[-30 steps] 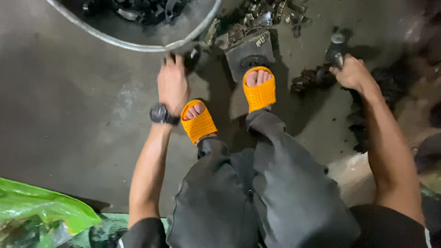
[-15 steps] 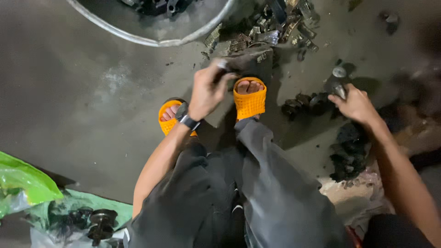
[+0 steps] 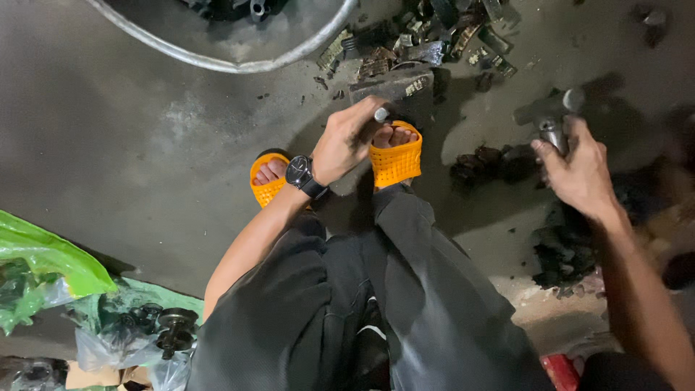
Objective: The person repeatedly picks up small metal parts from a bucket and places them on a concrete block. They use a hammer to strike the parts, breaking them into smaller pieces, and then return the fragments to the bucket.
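Observation:
My left hand, with a black watch on its wrist, is closed around a small grey metal rod just above my right orange sandal. A dark metal block lies on the floor right past the rod. My right hand grips the handle of a grey metal hammer off to the right, its head raised over dark greasy parts. My other orange sandal sits partly hidden under my left forearm.
A big round metal basin with dark parts stands at the top. A heap of scrap metal pieces lies beside it. Green plastic bags and a small wheeled part lie at the lower left. Black debris is piled at the right.
My left hand moved from the floor by the left sandal rightward to the block, now holding the rod. My right hand lifted the hammer slightly. The camera view shifted.

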